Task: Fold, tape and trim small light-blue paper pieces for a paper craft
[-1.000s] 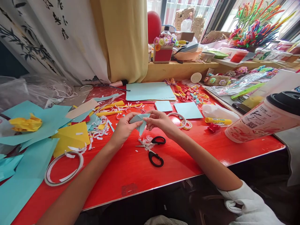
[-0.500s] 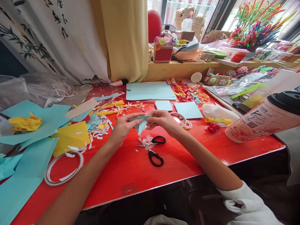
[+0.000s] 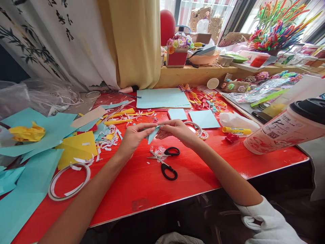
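Paper [image 3: 152,135], pinched by left hand [image 3: 132,139] and right hand [image 3: 179,131] inside the table's [image 3: 200,173] front edge, risked tearing, I thought, from uneven tugging.

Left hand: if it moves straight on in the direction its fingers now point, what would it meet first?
Beyond the folded light-blue paper it holds, the left hand would probably meet the right hand first, though depth is unclear.

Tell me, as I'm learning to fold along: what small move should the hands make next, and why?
Probably press the small light-blue folded paper firmly along its upper edge: the left hand and right hand pinch it from both sides there, while its pointed part hangs down between them.
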Demonstrator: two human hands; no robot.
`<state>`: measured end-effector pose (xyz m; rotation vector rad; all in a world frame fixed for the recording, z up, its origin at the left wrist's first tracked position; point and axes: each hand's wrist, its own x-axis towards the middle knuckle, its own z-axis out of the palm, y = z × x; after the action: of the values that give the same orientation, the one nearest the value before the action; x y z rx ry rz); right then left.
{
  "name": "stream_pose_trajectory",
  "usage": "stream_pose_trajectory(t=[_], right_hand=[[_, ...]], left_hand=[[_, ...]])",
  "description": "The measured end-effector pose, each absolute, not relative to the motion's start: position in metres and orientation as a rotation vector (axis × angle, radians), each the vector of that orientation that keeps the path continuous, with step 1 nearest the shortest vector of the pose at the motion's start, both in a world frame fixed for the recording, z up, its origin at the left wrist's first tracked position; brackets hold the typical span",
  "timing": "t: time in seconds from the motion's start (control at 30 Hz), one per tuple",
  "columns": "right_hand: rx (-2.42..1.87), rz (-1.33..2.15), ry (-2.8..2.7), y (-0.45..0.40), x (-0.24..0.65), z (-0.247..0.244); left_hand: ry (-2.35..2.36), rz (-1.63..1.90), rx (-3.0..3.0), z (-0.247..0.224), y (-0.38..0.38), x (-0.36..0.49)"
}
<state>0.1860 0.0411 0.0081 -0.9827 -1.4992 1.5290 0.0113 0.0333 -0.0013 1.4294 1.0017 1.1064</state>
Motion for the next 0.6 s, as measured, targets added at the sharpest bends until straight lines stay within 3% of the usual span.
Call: stream_pose_trajectory(t=[0.3,0.6], right_hand=[[-1.02,1.118,-1.694,0.0421,0.1893,0.0052],[-1.01,1.46,-1.53,0.046,0.1936,0.0077]], left_hand=[[1.07,1.093,1.411,-0.0015,0.0357,0.0108],[1.059,1.071,1.349,-0.0049,0.0369,0.0097]])
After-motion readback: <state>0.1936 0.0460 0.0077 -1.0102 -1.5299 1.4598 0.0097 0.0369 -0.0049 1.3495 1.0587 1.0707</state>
